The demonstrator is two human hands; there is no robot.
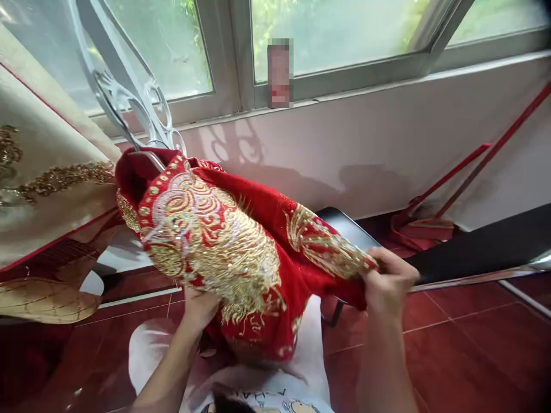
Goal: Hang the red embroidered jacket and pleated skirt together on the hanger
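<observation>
A red jacket [258, 241] with gold embroidery and fringe hangs tilted in front of me, its collar at the upper left. The grey end of a hanger [150, 158] shows inside the collar. My right hand [387, 278] is closed round the cuff of one sleeve [310, 235], drawing it out to the right. At the jacket's left side edge, my left hand [200, 307] grips the cloth, its fingertips hidden behind the fabric. The lower part of the jacket hangs over my lap.
White scrolled metalwork [138, 109] rises behind the collar. Cream cloth with gold trim [55, 155] hangs at the left. A black seat [348, 229] stands behind the sleeve. A red-handled dustpan [426, 229] leans by the wall. A blurred-out object [280, 71] stands on the window sill.
</observation>
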